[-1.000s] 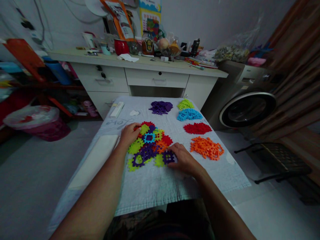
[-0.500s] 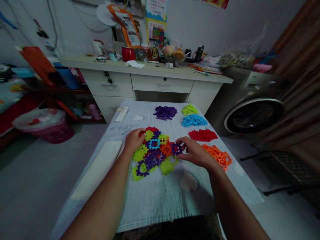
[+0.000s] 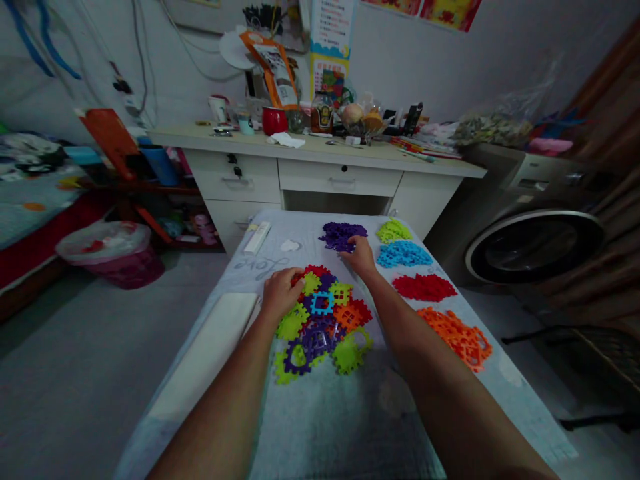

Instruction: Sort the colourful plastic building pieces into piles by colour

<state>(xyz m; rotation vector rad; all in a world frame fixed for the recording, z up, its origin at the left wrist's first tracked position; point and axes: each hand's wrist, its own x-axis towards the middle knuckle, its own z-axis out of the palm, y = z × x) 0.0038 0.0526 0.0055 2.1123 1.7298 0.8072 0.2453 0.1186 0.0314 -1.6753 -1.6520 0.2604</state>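
My left hand (image 3: 283,292) is at the far left edge of a mixed heap of plastic interlocking blocks (image 3: 321,303), its curled fingers on a red block (image 3: 297,277). The heap holds purple, lime, orange, red and blue toothed squares, some with window-shaped openings. My right hand (image 3: 361,257) reaches past the heap to the near edge of a pile of purple blocks (image 3: 340,233). Its thumb and fingers are apart there, and no separate block stands out between them against the purple.
Right of the mixed heap lie piles of lime blocks (image 3: 393,231), blue blocks (image 3: 404,253), red blocks (image 3: 424,287) and orange blocks (image 3: 457,335). A white strip (image 3: 257,238) and a long white panel (image 3: 210,353) lie left on the cloth-covered table (image 3: 330,420). Behind stands a cluttered desk (image 3: 310,148).
My right hand has carried a purple window block from the mixed heap's right side away to the purple pile. My left hand stays at the heap. The view has tilted up slightly.
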